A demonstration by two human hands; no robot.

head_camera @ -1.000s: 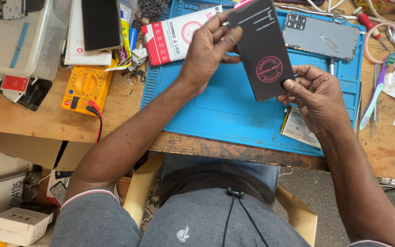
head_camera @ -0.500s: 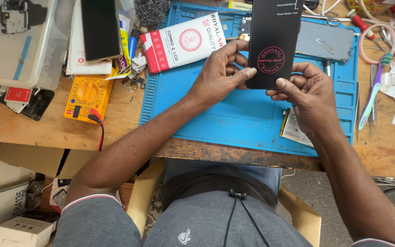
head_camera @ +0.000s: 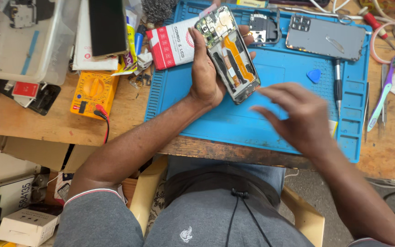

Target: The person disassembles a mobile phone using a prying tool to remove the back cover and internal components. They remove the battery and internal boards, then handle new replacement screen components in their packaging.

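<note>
My left hand (head_camera: 205, 73) grips an opened phone (head_camera: 229, 52) by its edge, tilted over the blue work mat (head_camera: 270, 123). The phone's inside faces up, with a circuit board at the top and an orange flex cable down the middle. My right hand (head_camera: 293, 116) hovers blurred over the mat just right of and below the phone, fingers spread and holding nothing. The dark panel seen in the earlier views is out of sight.
On the mat lie a red and white box (head_camera: 170, 43), a grey phone back cover (head_camera: 328, 37), a small black frame part (head_camera: 264, 27), a blue pick (head_camera: 314, 75) and a screwdriver (head_camera: 338, 82). A yellow multimeter (head_camera: 94, 91) sits left on the wooden bench. Tweezers and tools lie at right.
The dark panel both hands held is gone from view; my left hand now holds the opened phone with its inside up. My right hand has let go and moved down and right.
</note>
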